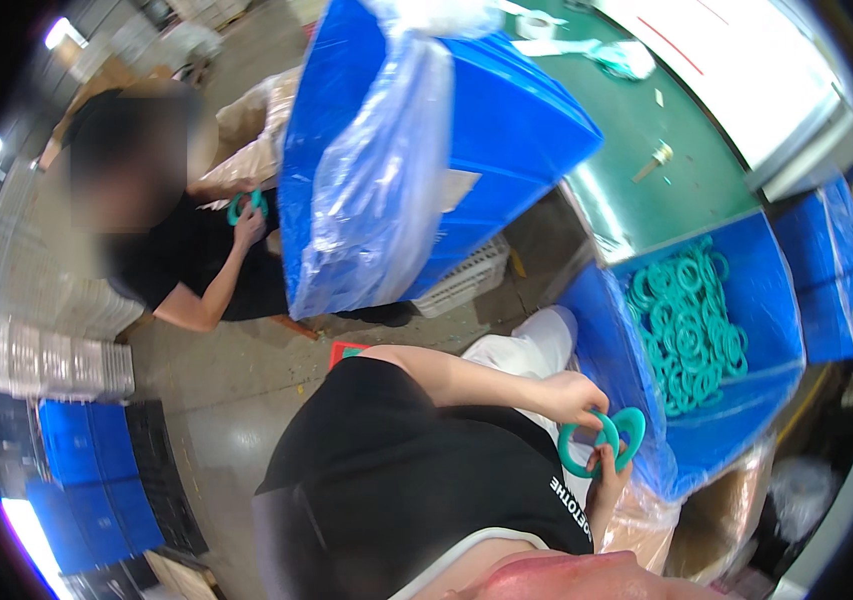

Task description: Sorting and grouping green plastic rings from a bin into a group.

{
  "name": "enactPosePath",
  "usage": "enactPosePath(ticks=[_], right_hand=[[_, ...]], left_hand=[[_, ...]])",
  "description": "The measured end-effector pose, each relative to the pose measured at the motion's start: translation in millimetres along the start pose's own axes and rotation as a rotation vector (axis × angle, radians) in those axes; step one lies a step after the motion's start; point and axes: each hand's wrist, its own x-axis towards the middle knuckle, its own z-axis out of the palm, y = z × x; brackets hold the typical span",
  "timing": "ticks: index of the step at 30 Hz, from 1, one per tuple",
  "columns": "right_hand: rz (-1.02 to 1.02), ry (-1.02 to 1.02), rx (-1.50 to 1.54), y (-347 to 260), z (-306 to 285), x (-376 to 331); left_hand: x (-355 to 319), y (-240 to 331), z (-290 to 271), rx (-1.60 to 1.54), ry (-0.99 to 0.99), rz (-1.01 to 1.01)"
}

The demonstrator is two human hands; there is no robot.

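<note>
A: Both hands grip teal rings over lap, beside blue bin. Left hand on top, right hand under.

B: Risk: rings slip, drop to floor, prob. roll off.

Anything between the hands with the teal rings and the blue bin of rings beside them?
Nothing visible. Both hands, left hand and right hand, hold the teal rings right at the near wall of the blue bin; its top is open.
</note>
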Motion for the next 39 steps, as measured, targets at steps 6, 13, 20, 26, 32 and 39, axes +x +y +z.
enactPosePath(ticks=[6, 13, 20, 26, 32, 39], right_hand=[[-0.148, 0.119, -0.358, 18.6, 8.7, -1.5], [-0.325, -0.012, -0.478, 29.0, 6.1, 1.7], [-0.36, 0.352, -0.33, 4.5, -2.0, 4.5], [-0.052, 0.431, 0.135, 20.2, -12.3, 6.3], [0.039, 0.415, 0.292, 19.0, -6.4, 1.4], [-0.021, 0.079, 0.207, 34.6, -38.6, 3.2]], left_hand=[[0.7, 18.7, 0.2, -0.132, -0.079, -0.17], [9.5, -2.4, 11.2, -0.15, -0.058, -0.155], [17.7, -3.7, 17.1, -0.25, 0.058, -0.104], [17.4, -10.6, 28.1, -0.407, 0.231, -0.092], [3.5, -0.5, 23.5, -0.342, 0.032, -0.019], [16.0, -25.0, 29.1, -0.455, -0.179, -0.214]])
